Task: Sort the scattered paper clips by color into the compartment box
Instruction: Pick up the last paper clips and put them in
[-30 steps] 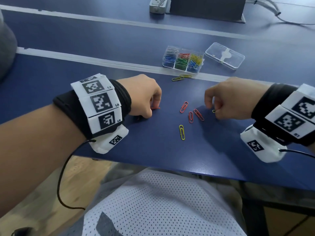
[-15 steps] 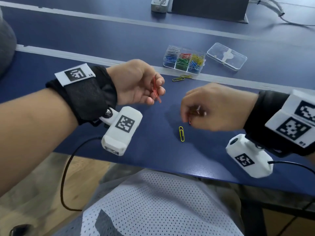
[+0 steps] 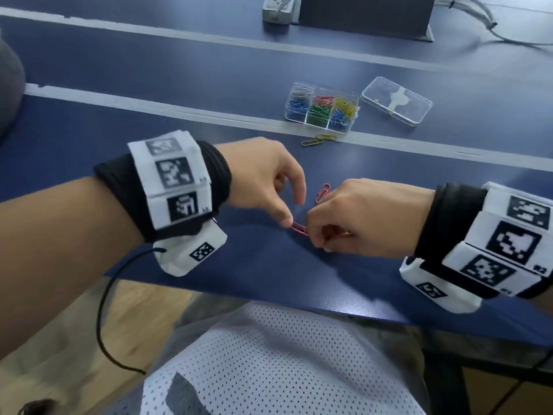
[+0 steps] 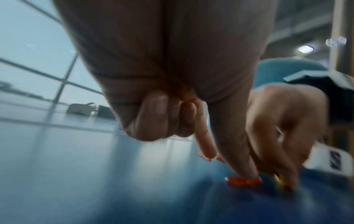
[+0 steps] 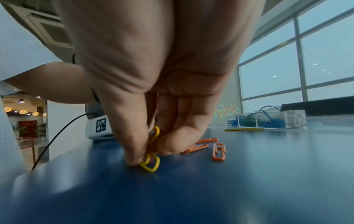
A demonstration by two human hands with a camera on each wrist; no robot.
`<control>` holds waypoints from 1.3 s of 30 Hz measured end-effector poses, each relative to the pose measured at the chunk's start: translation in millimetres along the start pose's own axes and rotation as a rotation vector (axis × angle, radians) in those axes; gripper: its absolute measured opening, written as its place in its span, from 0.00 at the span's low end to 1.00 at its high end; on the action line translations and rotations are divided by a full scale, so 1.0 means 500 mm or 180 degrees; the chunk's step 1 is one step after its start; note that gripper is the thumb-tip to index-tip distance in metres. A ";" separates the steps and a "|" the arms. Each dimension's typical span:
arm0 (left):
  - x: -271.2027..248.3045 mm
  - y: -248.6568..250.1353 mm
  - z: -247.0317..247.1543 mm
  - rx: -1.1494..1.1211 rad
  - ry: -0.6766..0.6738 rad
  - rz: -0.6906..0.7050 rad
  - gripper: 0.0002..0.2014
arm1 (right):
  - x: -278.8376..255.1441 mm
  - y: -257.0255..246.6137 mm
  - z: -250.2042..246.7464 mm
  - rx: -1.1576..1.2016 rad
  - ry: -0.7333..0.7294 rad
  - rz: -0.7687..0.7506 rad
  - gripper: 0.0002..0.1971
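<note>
Right hand pinches yellow clip on worktop; left hand thumb presses red clip, fingers loosely curled

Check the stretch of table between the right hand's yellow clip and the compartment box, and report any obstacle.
Nothing blocks it. The right hand pinches a yellow clip; only flat red clips and two yellow clips lie before the open compartment box.

Office — blue desks, power strip, big windows.
</note>
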State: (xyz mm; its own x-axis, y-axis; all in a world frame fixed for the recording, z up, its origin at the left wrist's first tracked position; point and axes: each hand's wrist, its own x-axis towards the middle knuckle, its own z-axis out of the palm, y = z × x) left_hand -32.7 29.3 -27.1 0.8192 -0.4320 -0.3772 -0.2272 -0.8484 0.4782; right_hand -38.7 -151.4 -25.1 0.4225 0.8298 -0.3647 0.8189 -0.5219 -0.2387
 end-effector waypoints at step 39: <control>-0.015 -0.007 0.003 0.1219 -0.0148 0.0306 0.08 | 0.147 0.136 -0.090 -0.0159 0.0788 0.1625 0.08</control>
State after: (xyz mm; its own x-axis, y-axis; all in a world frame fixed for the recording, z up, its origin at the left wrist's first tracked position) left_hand -38.9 34.8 -27.2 0.7619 -0.5209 -0.3848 -0.4888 -0.8523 0.1860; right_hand 65.6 -116.7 -27.4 0.8430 0.4995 -0.1994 0.5019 -0.8639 -0.0425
